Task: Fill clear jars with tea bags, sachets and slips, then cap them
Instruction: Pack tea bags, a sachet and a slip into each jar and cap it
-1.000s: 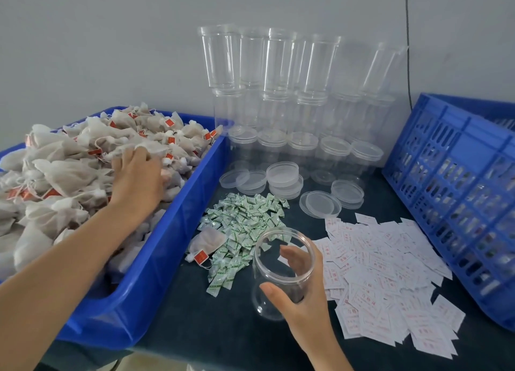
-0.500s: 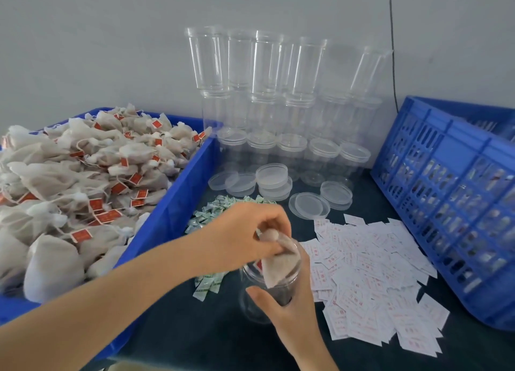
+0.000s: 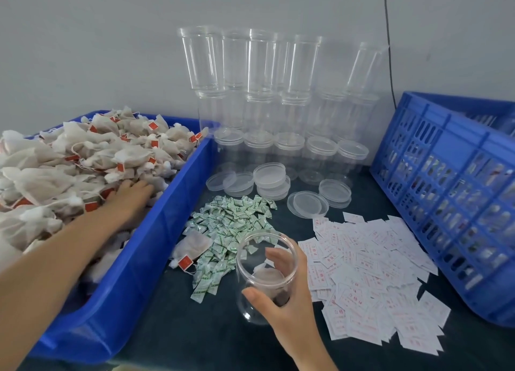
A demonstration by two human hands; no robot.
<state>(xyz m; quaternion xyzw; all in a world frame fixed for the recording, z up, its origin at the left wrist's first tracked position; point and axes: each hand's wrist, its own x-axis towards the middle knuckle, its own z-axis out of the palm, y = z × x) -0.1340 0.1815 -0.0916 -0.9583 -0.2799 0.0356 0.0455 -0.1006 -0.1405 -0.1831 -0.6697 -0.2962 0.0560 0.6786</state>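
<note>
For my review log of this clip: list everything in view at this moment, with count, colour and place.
tub: one, blue, left
tea bags: heap, off-white with red tags, in the tub
loose tea bag: one, off-white, on the table beside the sachets
sachets: pile, green and white, centre
slips: pile, white with red print, right of centre
held jar: one, clear, front centre, a tea bag inside
stacked jars: many, clear, back by the wall
loose lids: several, clear, before the stacked jars
crate: one, blue, right
table: one, dark
left hand: on the tea bags, grip unclear
right hand: grips the held jar
</note>
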